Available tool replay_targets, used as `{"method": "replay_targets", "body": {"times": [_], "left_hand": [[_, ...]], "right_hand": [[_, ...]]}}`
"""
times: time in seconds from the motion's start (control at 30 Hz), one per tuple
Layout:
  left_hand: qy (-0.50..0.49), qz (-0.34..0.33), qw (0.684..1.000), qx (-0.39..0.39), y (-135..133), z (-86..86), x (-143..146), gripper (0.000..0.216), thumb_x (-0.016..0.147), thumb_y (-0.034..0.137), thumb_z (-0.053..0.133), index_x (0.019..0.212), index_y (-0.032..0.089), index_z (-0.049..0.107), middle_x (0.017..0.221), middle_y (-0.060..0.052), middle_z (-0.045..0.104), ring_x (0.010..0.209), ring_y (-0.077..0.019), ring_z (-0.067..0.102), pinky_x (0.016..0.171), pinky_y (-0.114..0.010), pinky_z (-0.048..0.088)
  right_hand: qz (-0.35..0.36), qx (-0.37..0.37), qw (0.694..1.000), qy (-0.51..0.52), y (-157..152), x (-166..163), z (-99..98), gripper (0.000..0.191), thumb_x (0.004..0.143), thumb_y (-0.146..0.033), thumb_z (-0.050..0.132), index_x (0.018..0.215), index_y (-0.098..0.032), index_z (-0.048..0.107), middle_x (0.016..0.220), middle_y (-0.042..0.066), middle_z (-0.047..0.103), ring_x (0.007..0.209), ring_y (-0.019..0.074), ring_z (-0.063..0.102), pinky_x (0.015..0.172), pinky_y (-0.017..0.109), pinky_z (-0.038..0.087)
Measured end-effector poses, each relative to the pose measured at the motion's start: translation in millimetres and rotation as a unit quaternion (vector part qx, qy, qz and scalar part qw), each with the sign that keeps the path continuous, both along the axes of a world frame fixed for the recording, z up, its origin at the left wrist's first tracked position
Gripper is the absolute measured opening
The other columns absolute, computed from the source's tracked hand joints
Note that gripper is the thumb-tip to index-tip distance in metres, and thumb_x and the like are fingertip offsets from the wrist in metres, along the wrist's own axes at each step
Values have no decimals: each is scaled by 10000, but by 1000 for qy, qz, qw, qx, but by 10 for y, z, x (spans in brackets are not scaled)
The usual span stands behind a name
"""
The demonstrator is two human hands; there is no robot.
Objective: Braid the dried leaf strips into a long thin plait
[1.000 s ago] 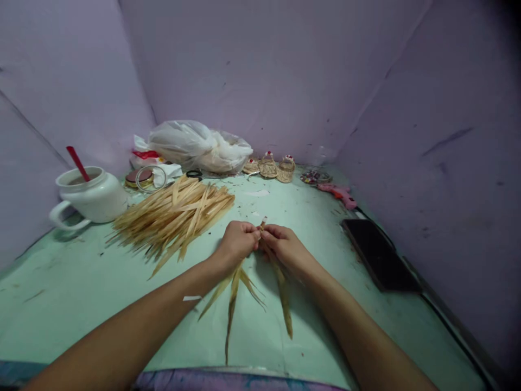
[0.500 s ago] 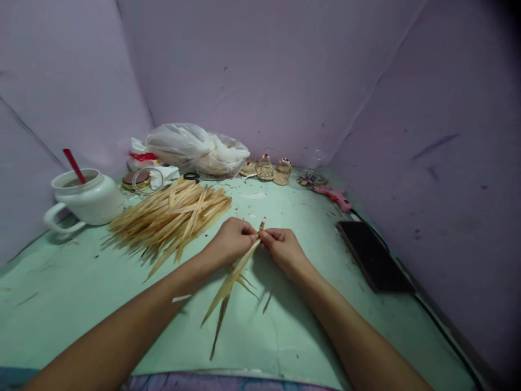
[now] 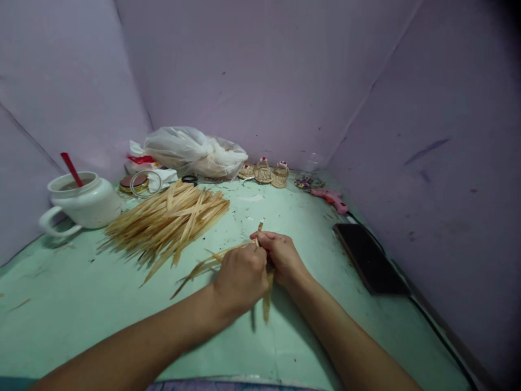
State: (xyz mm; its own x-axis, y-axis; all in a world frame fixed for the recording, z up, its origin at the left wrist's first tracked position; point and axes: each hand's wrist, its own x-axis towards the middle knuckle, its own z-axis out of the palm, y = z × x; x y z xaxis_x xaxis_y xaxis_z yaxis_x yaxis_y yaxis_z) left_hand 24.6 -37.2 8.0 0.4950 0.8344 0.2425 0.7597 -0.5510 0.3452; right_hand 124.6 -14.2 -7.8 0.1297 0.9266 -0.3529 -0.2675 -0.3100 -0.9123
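Observation:
Near the middle of the table, my right hand [image 3: 280,252] pinches a small plaited piece [image 3: 260,225] of dried straw-coloured strips, its pale, red-marked tip pointing up and away. My left hand [image 3: 244,274] is closed just below and left of it, fingers curled round the strips. Some loose strips [image 3: 203,266] stick out leftward behind my left hand. Another strip [image 3: 266,304] hangs down between the two hands. My left hand's fingertips are mostly hidden from above.
A pile of dried strips [image 3: 171,217] lies left, beside a white mug [image 3: 89,201] with a red handle in it. Behind are a tied plastic bag [image 3: 195,155] and small woven baskets [image 3: 263,174]. A pink glue gun [image 3: 331,200] and black phone [image 3: 370,258] lie right.
My left hand has come down and turned over, its back now facing up. The strips that hung toward me now spread left, with one hanging between my hands. My right hand keeps its pinch.

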Motion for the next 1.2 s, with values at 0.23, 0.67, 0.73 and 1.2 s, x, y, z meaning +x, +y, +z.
{"method": "replay_targets", "body": {"times": [0.23, 0.67, 0.73, 1.2], "left_hand": [[-218, -11, 975, 43, 72, 340, -185, 175, 740, 245, 485, 744, 145, 628, 736, -59, 634, 679, -145, 575, 662, -264, 444], [-308, 44, 796, -519, 511, 114, -240, 235, 602, 323, 592, 521, 133, 479, 441, 41, 425, 342, -26, 258, 360, -191, 182], [-256, 46, 849, -460, 503, 118, -250, 247, 625, 308, 551, 468, 138, 466, 389, 47, 385, 338, -35, 260, 375, -199, 176], [-324, 165, 867, -340, 497, 29, -134, 162, 600, 183, 483, 449, 131, 511, 365, 38, 398, 358, -55, 299, 397, -201, 199]], "right_hand": [[-12, 49, 998, -28, 22, 54, 33, 148, 597, -277, 588, 553, -141, 549, 387, -65, 417, 357, 53, 333, 398, 198, 230], [113, 145, 976, -114, -11, 0, -11, 316, 652, -203, 535, 963, -162, 495, 570, -23, 574, 472, 90, 492, 461, 191, 341], [114, 177, 957, -201, -23, 37, -15, 360, 677, -195, 508, 1035, -188, 471, 582, -25, 589, 476, 95, 498, 461, 192, 338], [97, 251, 779, -566, -265, -48, 156, 228, 758, -220, 453, 707, -146, 663, 615, 74, 631, 497, 131, 510, 493, 245, 302]]}}
